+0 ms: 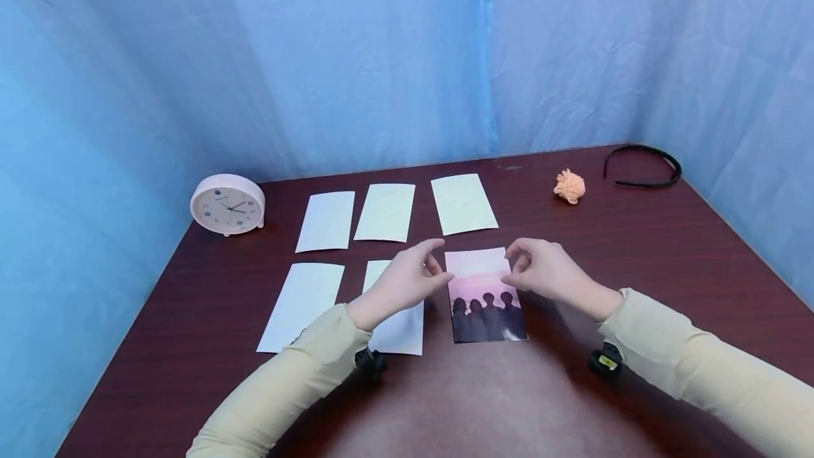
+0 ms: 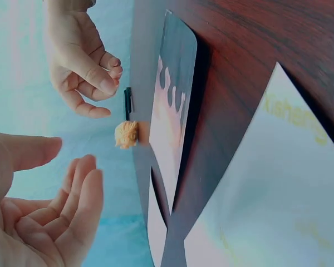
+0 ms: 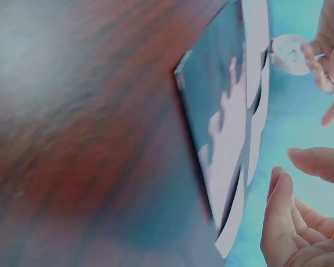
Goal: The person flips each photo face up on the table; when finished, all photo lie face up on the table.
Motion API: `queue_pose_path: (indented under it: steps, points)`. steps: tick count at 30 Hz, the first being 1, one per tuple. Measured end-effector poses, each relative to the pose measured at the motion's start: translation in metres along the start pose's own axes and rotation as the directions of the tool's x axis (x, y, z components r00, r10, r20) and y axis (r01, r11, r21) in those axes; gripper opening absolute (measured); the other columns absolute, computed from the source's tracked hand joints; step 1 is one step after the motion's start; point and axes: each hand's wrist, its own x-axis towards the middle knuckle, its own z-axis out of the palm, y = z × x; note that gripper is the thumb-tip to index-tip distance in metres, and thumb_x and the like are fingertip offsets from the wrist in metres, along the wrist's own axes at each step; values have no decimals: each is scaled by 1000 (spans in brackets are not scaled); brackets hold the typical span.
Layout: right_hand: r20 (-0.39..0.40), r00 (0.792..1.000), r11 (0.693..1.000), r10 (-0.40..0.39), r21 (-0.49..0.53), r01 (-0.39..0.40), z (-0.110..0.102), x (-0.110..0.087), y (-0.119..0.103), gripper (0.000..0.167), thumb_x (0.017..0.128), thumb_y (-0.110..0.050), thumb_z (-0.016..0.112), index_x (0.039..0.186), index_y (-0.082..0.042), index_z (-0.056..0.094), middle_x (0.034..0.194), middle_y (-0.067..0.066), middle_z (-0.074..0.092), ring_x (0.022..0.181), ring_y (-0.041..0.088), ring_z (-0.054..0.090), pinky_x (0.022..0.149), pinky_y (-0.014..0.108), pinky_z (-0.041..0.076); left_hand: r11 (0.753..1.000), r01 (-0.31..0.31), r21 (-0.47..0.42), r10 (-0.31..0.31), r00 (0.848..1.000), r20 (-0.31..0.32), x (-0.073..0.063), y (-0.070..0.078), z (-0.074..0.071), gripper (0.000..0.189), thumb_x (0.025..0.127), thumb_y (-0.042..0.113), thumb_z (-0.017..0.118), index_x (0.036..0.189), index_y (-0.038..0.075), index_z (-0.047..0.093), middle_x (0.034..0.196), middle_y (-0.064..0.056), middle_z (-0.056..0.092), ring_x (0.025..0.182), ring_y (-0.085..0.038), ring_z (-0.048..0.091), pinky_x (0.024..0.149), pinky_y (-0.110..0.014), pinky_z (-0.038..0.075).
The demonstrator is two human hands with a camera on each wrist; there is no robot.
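On the table (image 1: 470,408), a clock (image 1: 227,205) stands at left of frame. Right of it lie five white sheets (image 1: 326,221): three in an upper row, two below. The left hand (image 1: 403,274), at centre, is released: thumb and fingers apart, nothing held. The photo (image 1: 485,292) lies picture side up, just right of centre, between the hands. The right hand (image 1: 543,267), near its right edge, is likewise released and holds nothing. An orange ball (image 1: 569,186) and a black headband (image 1: 645,184) lie at upper right.

Handling: expect the photo to be light, thin and springy. The glossy face is probably slippery and prone to fingerprints; corners may crease. Grip by the two side edges, using thumb and fingertips, clear of the image.

Limits of view: the left hand and its sleeve (image 1: 299,359) cover part of the lower sheet beside the photo. Faint yellow lettering (image 2: 300,118) on one sheet cannot be read in full. From the head view, the thumbs overlap the photo's edges; the wrist views show a gap. The right wrist view blurs the table and cuts off the left hand.
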Motion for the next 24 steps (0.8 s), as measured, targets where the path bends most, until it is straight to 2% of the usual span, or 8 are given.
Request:
queue_pose_path:
  steps: [6,11,13,17,20,24]
  points:
    - [11,999,999,-44,16,44,3,1,-20,35,78,-13,75,105,4,60,70,2,62,55,12,53,56,28,46,1000,-11,-6,10,996,-93,-12,-11,-13,54,90,22,66,137,6,46,86,0,62,73,-11,59,60,-24,46]
    - [39,996,996,-77,46,75,14,1,-36,35,79,-13,75,106,2,60,77,4,66,62,12,61,56,27,48,1000,0,-19,-2,993,-119,-24,-31,-20,51,89,21,66,135,9,49,90,2,63,83,-11,62,71,-25,51]
    - [48,993,992,-112,60,109,20,2,-42,36,79,-14,74,107,3,59,83,8,68,70,16,65,60,28,52,1000,9,-12,-10,994,-112,-28,-40,-24,50,88,20,67,135,9,50,95,-1,63,86,-13,63,74,-27,52]
    - [71,976,978,-204,58,201,33,4,-54,40,80,-15,73,112,4,59,100,17,67,92,26,66,79,38,55,998,7,61,-4,999,-47,-38,-56,-34,56,87,18,69,137,5,47,110,-9,60,97,-19,62,83,-33,52]
    - [103,954,959,-282,-3,284,43,6,-62,48,80,-19,73,118,4,57,112,19,64,103,31,62,91,44,49,990,-13,143,11,1000,10,-44,-64,-41,63,85,20,72,139,4,43,120,-13,56,107,-24,60,89,-38,50]
    - [184,927,931,-327,-105,349,55,5,-70,61,79,-27,75,129,2,52,123,16,59,108,29,59,94,43,47,971,-29,237,20,999,37,-50,-72,-45,67,82,21,75,138,2,45,122,-14,54,110,-26,58,89,-39,50]
